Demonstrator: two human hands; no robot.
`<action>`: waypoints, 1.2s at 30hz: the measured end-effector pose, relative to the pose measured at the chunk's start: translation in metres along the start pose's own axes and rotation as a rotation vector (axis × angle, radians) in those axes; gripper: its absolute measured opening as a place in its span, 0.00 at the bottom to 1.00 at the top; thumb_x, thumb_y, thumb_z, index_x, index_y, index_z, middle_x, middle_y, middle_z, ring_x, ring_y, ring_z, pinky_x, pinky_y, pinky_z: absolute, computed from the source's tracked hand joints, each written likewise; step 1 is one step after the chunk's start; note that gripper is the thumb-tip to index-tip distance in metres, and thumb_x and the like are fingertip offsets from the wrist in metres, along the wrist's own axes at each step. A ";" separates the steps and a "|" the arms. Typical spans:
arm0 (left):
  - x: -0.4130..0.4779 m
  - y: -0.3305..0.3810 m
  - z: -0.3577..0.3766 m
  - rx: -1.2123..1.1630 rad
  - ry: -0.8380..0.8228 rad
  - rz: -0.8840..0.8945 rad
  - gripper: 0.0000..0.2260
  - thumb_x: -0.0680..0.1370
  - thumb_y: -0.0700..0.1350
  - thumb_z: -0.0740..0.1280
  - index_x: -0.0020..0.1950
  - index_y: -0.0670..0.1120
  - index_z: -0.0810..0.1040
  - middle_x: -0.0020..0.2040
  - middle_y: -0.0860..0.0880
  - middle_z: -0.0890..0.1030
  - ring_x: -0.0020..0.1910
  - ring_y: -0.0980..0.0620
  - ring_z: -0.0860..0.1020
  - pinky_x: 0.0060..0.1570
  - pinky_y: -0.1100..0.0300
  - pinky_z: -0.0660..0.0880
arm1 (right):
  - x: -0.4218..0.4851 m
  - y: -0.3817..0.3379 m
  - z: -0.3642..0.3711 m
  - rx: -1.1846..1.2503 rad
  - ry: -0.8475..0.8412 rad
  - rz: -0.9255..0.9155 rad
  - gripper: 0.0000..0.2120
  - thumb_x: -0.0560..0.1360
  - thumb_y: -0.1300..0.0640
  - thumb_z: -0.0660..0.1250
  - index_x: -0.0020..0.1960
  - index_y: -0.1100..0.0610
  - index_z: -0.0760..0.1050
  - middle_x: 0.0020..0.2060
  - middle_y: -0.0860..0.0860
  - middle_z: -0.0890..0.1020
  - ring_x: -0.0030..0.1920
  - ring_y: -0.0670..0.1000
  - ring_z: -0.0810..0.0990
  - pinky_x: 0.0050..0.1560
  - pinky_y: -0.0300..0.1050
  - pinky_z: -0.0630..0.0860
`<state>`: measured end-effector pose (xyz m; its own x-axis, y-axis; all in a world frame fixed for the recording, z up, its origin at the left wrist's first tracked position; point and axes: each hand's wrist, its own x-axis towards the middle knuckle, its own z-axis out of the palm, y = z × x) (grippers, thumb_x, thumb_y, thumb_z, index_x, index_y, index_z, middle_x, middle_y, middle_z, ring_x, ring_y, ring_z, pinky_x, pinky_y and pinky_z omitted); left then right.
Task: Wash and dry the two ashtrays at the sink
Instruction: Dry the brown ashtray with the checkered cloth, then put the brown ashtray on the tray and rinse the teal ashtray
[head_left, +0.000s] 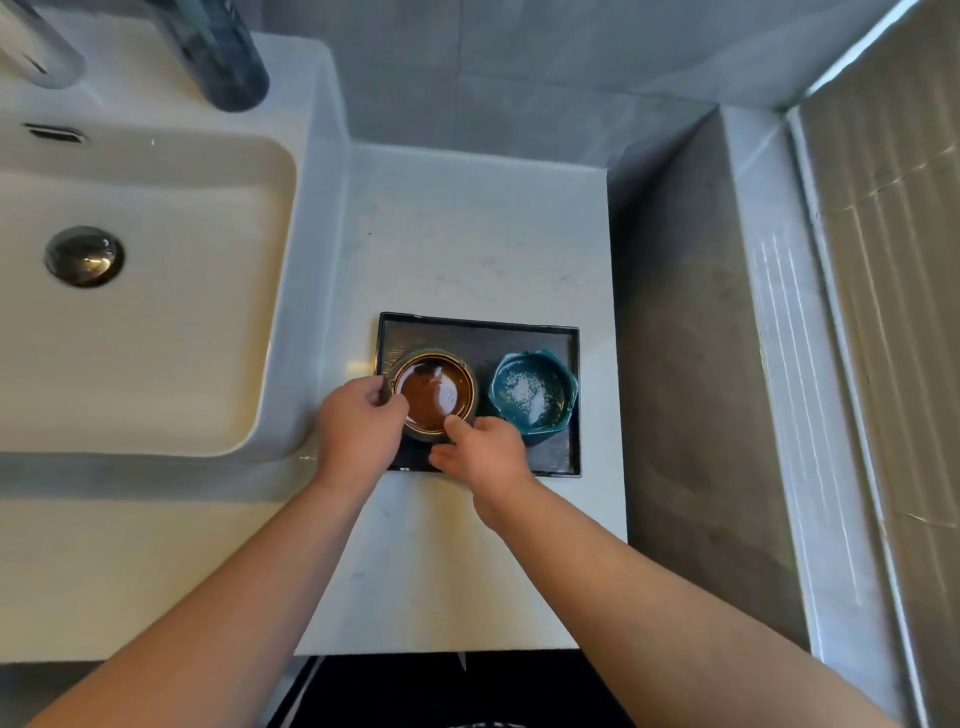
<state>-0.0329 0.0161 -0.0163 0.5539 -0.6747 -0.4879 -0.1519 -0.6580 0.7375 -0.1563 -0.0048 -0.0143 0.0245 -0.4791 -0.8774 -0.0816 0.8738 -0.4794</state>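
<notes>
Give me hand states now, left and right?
Left hand: fingers closed on the rim of the round brown glazed ashtray.
Right hand: fingers touch the same ashtray's near rim; grip cannot be told.

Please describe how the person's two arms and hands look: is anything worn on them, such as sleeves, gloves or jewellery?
Both forearms are bare up to the picture's lower edge; no sleeves show. The left hand and the right hand wear no gloves. No watch, bracelet or ring is visible on either.
</notes>
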 end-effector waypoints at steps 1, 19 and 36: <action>0.000 0.002 0.001 0.017 0.009 0.013 0.09 0.73 0.41 0.67 0.34 0.52 0.78 0.33 0.57 0.74 0.44 0.34 0.82 0.47 0.38 0.81 | 0.000 0.000 0.001 0.036 0.005 0.008 0.10 0.81 0.58 0.66 0.60 0.62 0.73 0.41 0.55 0.83 0.41 0.50 0.85 0.46 0.43 0.83; 0.007 0.006 0.000 0.272 0.069 0.150 0.06 0.76 0.40 0.67 0.45 0.40 0.83 0.37 0.43 0.82 0.38 0.40 0.79 0.38 0.47 0.78 | 0.006 0.002 0.014 0.168 0.145 0.034 0.19 0.78 0.58 0.71 0.66 0.63 0.73 0.41 0.54 0.83 0.36 0.48 0.84 0.39 0.40 0.82; -0.053 0.011 0.043 0.179 -0.405 0.061 0.05 0.80 0.48 0.64 0.47 0.54 0.77 0.45 0.48 0.83 0.46 0.51 0.81 0.49 0.51 0.80 | -0.012 -0.030 -0.143 -0.935 0.305 -0.536 0.15 0.83 0.52 0.60 0.65 0.56 0.77 0.56 0.52 0.83 0.55 0.53 0.82 0.55 0.49 0.79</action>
<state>-0.0988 0.0302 -0.0024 0.1794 -0.7671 -0.6160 -0.3338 -0.6364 0.6954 -0.2962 -0.0372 0.0134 0.0469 -0.8873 -0.4588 -0.8535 0.2030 -0.4799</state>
